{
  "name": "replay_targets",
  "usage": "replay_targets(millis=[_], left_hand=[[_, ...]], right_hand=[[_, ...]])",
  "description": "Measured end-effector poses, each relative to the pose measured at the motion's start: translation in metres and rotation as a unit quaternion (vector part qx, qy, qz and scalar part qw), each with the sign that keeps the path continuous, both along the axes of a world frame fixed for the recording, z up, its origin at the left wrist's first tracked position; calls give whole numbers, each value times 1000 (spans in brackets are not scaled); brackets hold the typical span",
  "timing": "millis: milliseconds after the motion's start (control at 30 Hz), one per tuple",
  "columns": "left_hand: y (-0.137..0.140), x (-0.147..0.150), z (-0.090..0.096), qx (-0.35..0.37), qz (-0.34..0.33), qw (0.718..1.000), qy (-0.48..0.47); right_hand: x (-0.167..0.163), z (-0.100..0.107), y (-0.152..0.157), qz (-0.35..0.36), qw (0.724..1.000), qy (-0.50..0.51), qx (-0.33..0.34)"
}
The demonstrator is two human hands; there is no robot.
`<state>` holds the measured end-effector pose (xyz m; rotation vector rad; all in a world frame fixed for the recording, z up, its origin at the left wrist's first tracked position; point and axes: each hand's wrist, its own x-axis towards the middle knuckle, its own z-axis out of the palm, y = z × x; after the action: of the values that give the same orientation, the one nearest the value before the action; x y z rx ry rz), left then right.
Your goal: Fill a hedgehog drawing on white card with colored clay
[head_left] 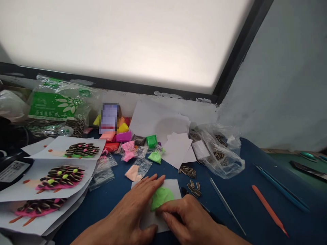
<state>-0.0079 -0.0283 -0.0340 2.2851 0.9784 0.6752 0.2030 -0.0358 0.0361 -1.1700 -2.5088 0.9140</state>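
A flattened patch of light green modelling clay [163, 196] lies on a small white sheet of paper [176, 185] in front of me. My left hand [135, 204] rests over the left part of the sheet, fingers stretched out, with the fingertips beside the clay's upper left edge. At the clay's lower edge, my right hand [189, 216] is closed, its thumb and curled index finger pinching there. Both palms are turned down, and part of the sheet is hidden beneath them. Just beyond my right hand are several striped sunflower seeds [194, 189].
Stacked papers with seed-and-clay hedgehogs [60, 178] stand at left. Behind are clay packets [124, 136], white paper [176, 148] and a clear bag of seeds [219, 153]. To the right lie a thin metal tool [226, 202], an orange tool [268, 207] and blue tweezers [281, 187].
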Motion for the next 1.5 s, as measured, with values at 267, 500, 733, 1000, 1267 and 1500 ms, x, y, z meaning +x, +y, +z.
replay_targets(millis=[267, 500, 733, 1000, 1267, 1500], left_hand=[[-4, 0, 19, -29, 1, 999, 37], [-6, 1, 16, -13, 12, 1000, 22], [-6, 0, 18, -29, 26, 999, 12], [-4, 3, 16, -40, 36, 998, 16], [-7, 2, 25, -62, 29, 997, 36], [-4, 2, 16, -43, 24, 998, 24]], right_hand=[[4, -9, -3, 23, 980, 44, 194], [7, -27, 2, 70, 872, 29, 484], [7, -30, 5, 76, 877, 6, 474], [6, -32, 4, 56, 881, 5, 469], [3, -33, 4, 62, 878, 4, 475], [4, -33, 4, 54, 887, 9, 459]])
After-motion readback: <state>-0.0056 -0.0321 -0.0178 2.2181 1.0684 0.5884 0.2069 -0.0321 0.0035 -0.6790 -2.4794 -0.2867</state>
